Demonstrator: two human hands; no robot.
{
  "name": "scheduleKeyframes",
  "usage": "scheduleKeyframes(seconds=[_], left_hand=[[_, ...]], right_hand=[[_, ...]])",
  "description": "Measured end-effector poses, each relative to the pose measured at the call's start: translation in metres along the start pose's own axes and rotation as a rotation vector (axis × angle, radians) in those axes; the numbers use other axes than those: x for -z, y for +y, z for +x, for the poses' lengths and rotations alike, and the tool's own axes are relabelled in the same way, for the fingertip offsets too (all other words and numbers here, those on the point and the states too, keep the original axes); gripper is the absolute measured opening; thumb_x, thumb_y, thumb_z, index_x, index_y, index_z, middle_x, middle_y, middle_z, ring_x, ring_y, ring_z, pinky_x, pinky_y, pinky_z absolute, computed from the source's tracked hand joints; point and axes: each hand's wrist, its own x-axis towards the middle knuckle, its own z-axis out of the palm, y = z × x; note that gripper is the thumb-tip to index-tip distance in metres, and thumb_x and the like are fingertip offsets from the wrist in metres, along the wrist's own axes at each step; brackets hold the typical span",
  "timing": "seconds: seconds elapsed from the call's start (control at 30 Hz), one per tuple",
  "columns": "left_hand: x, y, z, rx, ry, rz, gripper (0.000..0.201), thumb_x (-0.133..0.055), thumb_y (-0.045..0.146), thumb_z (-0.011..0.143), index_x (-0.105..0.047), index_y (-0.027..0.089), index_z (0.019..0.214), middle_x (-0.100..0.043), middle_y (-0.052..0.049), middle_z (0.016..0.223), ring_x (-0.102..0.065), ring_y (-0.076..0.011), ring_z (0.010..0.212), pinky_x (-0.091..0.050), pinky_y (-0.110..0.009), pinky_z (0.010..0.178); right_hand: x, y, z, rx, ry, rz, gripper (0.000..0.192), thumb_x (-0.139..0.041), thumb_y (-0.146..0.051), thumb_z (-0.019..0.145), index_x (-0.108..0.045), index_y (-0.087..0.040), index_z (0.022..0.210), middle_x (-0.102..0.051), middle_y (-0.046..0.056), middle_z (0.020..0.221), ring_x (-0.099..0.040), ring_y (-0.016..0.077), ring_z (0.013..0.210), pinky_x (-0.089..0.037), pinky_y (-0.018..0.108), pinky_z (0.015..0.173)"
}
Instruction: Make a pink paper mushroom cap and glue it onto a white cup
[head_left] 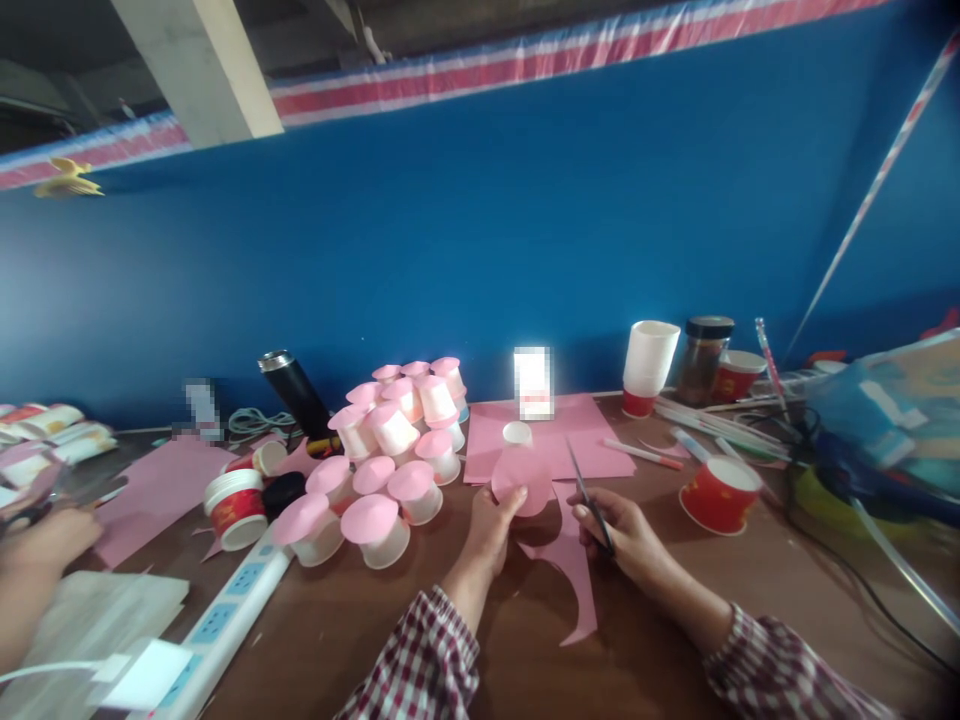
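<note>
Far left: another person's hand (45, 540) rests at the table edge, blurred, next to a pink paper sheet (161, 485). A white power strip (225, 620) runs along the wooden table (750, 590) in front of it. A red-and-white tub (236, 508) stands just beyond the strip, and a black flask (296, 395) leans behind it.

Next right: a pile of white cups (390, 460), each capped with a pink paper disc, stacked mouth-down in a heap.

Centre: your left hand (491, 525) pinches a pink paper circle (521, 480) at its lower edge, thumb in front and fingers curled behind, closed on the paper. The circle stands upright, rounded, with a small white cup (517, 433) showing at its top. A pink offcut (574, 580) with a curved edge trails down from it onto the table.

Just right: your right hand (622, 530) is closed around the handles of the scissors (589, 495), fingers wrapped tight. The blades point up and toward the circle; you cannot tell whether they touch it.

Behind lies a flat pink sheet (577, 440).

Further right: a stack of white cups (649, 360), a dark jar (705, 355), pens (645, 453), and a red cup (720, 493) tipped on its side.
</note>
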Motion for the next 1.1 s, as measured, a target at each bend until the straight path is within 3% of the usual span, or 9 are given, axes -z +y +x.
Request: scheduleKeyframes(seconds=[0.7,1.1], left_hand=[[0.0016,-0.0029,0.0015,-0.008,-0.011,0.074,0.041,-0.074,0.035,0.065,-0.067,0.007,0.094,-0.071,-0.015,0.087,-0.066,-0.0238,0.078,-0.051,-0.036,0.075],[0.0014,-0.0053,-0.0020,-0.046,-0.022,0.109,0.036,-0.071,0.032,0.068,-0.066,0.007,0.094,-0.071,-0.013,0.084,-0.065,-0.0214,0.077,-0.049,-0.031,0.072]], right_hand=[[0.0023,0.0039,0.0045,-0.001,0.030,-0.020,0.043,-0.068,-0.050,0.070,-0.059,-0.015,0.093,-0.055,-0.004,0.054,-0.051,0.0101,0.044,-0.037,0.020,0.039],[0.0020,0.0041,0.0049,0.018,0.017,-0.104,0.043,-0.064,-0.052,0.073,-0.057,-0.014,0.092,-0.056,-0.002,0.056,-0.053,0.0105,0.046,-0.041,0.022,0.045]])
